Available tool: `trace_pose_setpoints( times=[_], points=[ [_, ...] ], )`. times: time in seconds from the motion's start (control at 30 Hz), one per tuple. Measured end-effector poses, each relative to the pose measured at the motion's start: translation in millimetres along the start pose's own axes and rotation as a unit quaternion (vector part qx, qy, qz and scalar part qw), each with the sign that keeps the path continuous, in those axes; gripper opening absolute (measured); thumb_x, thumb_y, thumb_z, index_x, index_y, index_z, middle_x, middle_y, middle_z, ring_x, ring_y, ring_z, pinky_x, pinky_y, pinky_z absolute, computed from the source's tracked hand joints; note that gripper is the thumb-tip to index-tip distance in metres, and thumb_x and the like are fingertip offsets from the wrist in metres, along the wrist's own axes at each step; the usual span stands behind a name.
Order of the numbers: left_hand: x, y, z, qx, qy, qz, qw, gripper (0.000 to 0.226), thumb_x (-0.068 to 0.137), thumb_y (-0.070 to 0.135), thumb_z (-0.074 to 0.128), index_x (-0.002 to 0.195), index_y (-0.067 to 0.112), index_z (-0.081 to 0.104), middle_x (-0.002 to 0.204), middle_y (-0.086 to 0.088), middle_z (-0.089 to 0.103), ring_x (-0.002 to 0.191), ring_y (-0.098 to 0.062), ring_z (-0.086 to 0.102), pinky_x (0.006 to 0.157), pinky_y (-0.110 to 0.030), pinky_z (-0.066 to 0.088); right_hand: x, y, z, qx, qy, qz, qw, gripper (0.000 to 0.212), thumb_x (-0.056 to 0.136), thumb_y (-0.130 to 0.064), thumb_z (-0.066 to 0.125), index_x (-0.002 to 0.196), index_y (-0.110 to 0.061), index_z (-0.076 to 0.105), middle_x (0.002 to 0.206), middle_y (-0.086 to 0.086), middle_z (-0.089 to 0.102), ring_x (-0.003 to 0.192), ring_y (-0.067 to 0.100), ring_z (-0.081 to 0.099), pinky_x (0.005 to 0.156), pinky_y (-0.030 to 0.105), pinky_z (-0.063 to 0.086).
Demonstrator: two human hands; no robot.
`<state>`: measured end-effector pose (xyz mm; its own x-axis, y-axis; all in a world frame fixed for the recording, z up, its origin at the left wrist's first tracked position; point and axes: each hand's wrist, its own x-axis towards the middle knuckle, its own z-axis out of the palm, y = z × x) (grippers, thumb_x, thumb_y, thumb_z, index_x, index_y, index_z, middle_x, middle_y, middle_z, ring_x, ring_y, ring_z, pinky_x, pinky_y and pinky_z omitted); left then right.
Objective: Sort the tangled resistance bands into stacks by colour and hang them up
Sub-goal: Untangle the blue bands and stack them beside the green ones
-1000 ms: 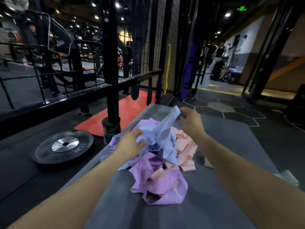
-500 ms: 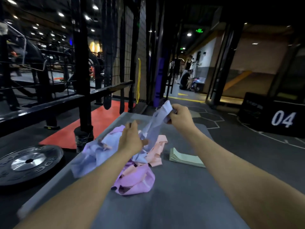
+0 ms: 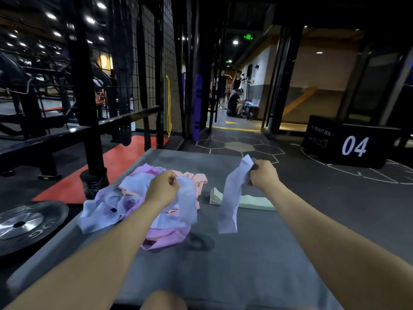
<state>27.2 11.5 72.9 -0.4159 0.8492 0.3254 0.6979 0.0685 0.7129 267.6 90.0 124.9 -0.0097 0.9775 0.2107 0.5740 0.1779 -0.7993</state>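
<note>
A tangled heap of resistance bands (image 3: 116, 202), pale blue, pink-purple and peach, lies on the left half of a grey mat (image 3: 245, 265). My left hand (image 3: 162, 190) grips a pale blue band (image 3: 186, 204) at the heap's right side. My right hand (image 3: 263, 174) pinches the top of a separate pale blue band (image 3: 230, 202), which hangs free above the mat. A flat stack of pale green bands (image 3: 252, 201) lies behind that hanging band.
A black weight plate (image 3: 24, 222) lies on the floor left of the mat, beside a black rack upright (image 3: 86, 108). A black soft box marked 04 (image 3: 348, 142) stands at the right. People stand and crouch far down the corridor (image 3: 233, 97).
My right hand has pulled one pale blue band clear of the heap and carried it right. My left hand has taken hold of another blue band. The view has panned right.
</note>
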Motion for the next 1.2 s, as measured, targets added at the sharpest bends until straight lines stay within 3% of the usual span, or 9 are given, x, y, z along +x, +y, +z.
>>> trace_pose_setpoints(
  times=[0.1, 0.23, 0.37, 0.53, 0.67, 0.77, 0.93, 1.07, 1.2],
  points=[
    [-1, 0, 5, 0.044, -0.008, 0.0, 0.999, 0.019, 0.09, 0.011, 0.049, 0.074, 0.02, 0.045, 0.084, -0.003, 0.055, 0.081, -0.027, 0.049, 0.066, -0.03, 0.037, -5, 15, -6, -0.004, -0.007, 0.025, 1.0, 0.02, 0.085, 0.003, 0.039, 0.087, 0.009, 0.059, 0.087, 0.024, 0.063, 0.082, 0.037, 0.061, 0.08, 0.046, 0.055],
    [-16, -2, 30, 0.112, -0.016, -0.004, 0.994, 0.028, 0.084, 0.001, 0.046, 0.1, 0.022, 0.056, 0.117, -0.005, 0.052, 0.1, -0.029, 0.054, 0.075, -0.032, 0.041, -14, 29, -9, -0.004, -0.023, 0.014, 1.0, 0.021, 0.085, 0.003, 0.037, 0.068, -0.004, 0.047, 0.073, 0.016, 0.056, 0.075, 0.033, 0.058, 0.08, 0.047, 0.056],
    [-28, 7, 59, 0.089, -0.084, 0.055, 0.991, 0.026, 0.084, 0.007, 0.054, 0.108, 0.017, 0.058, 0.121, -0.005, 0.053, 0.104, -0.027, 0.056, 0.087, -0.036, 0.047, -16, 40, -10, 0.019, -0.03, 0.014, 0.999, 0.026, 0.081, 0.007, 0.037, 0.06, -0.007, 0.044, 0.059, 0.009, 0.05, 0.068, 0.029, 0.054, 0.075, 0.044, 0.053],
    [-51, 24, 106, 0.049, -0.178, 0.079, 0.98, 0.027, 0.086, 0.017, 0.061, 0.112, 0.015, 0.056, 0.119, -0.004, 0.052, 0.107, -0.023, 0.056, 0.093, -0.033, 0.045, -12, 65, -11, 0.038, -0.036, 0.03, 0.998, 0.018, 0.074, 0.003, 0.045, 0.084, 0.007, 0.059, 0.07, 0.014, 0.059, 0.072, 0.028, 0.056, 0.078, 0.049, 0.054],
    [-62, 27, 145, 0.05, -0.258, 0.038, 0.964, 0.051, 0.08, 0.024, 0.069, 0.124, 0.014, 0.046, 0.126, -0.006, 0.044, 0.11, -0.027, 0.053, 0.093, -0.033, 0.045, -14, 103, -14, 0.072, -0.052, 0.05, 0.995, 0.022, 0.072, 0.012, 0.049, 0.092, 0.014, 0.058, 0.073, 0.013, 0.055, 0.074, 0.022, 0.05, 0.084, 0.056, 0.051],
    [-71, 22, 170, 0.103, -0.299, 0.056, 0.947, 0.056, 0.075, 0.028, 0.073, 0.124, 0.019, 0.048, 0.125, -0.005, 0.042, 0.113, -0.027, 0.05, 0.095, -0.038, 0.045, -19, 137, -22, 0.02, -0.041, 0.025, 0.999, 0.023, 0.077, 0.005, 0.056, 0.094, -0.002, 0.069, 0.079, 0.008, 0.062, 0.077, 0.02, 0.053, 0.078, 0.039, 0.054],
    [-76, 21, 190, 0.074, -0.275, 0.065, 0.957, 0.026, 0.077, 0.021, 0.07, 0.099, 0.025, 0.056, 0.112, -0.001, 0.049, 0.105, -0.021, 0.054, 0.091, -0.033, 0.044, -25, 181, -35, -0.064, -0.028, 0.014, 0.997, 0.029, 0.088, -0.005, 0.045, 0.091, -0.014, 0.072, 0.077, 0.004, 0.06, 0.057, 0.013, 0.046, 0.042, 0.008, 0.033],
    [-69, 18, 187, 0.048, -0.224, 0.09, 0.969, 0.033, 0.078, 0.013, 0.067, 0.066, 0.035, 0.047, 0.089, 0.006, 0.048, 0.087, -0.02, 0.056, 0.077, -0.033, 0.046, -29, 197, -37, -0.071, -0.007, 0.012, 0.997, 0.033, 0.086, 0.004, 0.042, 0.09, -0.01, 0.072, 0.071, 0.006, 0.057, 0.059, 0.017, 0.046, 0.043, 0.006, 0.035],
    [-55, 15, 177, 0.001, -0.113, 0.069, 0.991, 0.02, 0.082, 0.01, 0.066, 0.075, 0.024, 0.054, 0.091, 0.004, 0.048, 0.082, -0.016, 0.052, 0.072, -0.027, 0.038, -29, 203, -35, -0.071, 0.03, -0.021, 0.997, 0.039, 0.082, 0.011, 0.04, 0.09, -0.008, 0.073, 0.075, 0.002, 0.061, 0.07, 0.018, 0.051, 0.051, 0.007, 0.035]
  ],
)
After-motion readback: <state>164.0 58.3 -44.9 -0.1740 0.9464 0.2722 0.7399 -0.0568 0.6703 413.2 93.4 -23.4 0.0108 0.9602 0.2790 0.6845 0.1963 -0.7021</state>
